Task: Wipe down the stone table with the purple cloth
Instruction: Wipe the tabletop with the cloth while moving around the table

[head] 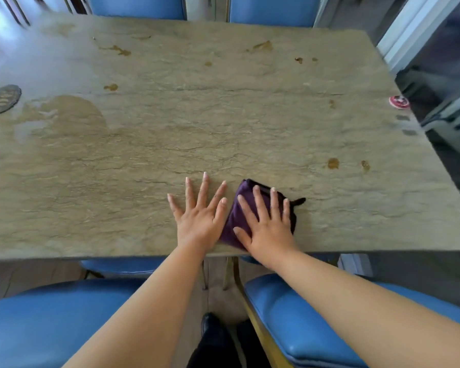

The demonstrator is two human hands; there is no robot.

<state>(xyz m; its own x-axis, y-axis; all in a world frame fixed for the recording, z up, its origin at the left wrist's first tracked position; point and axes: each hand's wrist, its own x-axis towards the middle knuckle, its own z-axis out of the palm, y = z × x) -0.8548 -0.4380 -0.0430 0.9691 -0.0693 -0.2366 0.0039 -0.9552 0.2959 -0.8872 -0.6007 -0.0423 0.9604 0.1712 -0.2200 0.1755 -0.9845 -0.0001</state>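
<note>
The stone table is tan, with brown stains scattered over it and a large wet patch at the left. A folded purple cloth lies near the table's front edge. My right hand rests flat on top of the cloth, fingers spread, pressing it onto the stone. My left hand lies flat on the bare stone just left of the cloth, fingers spread, holding nothing.
A dark round coaster sits at the left edge and a red-and-white round disc at the right edge. Blue padded chairs stand at the near side and the far side.
</note>
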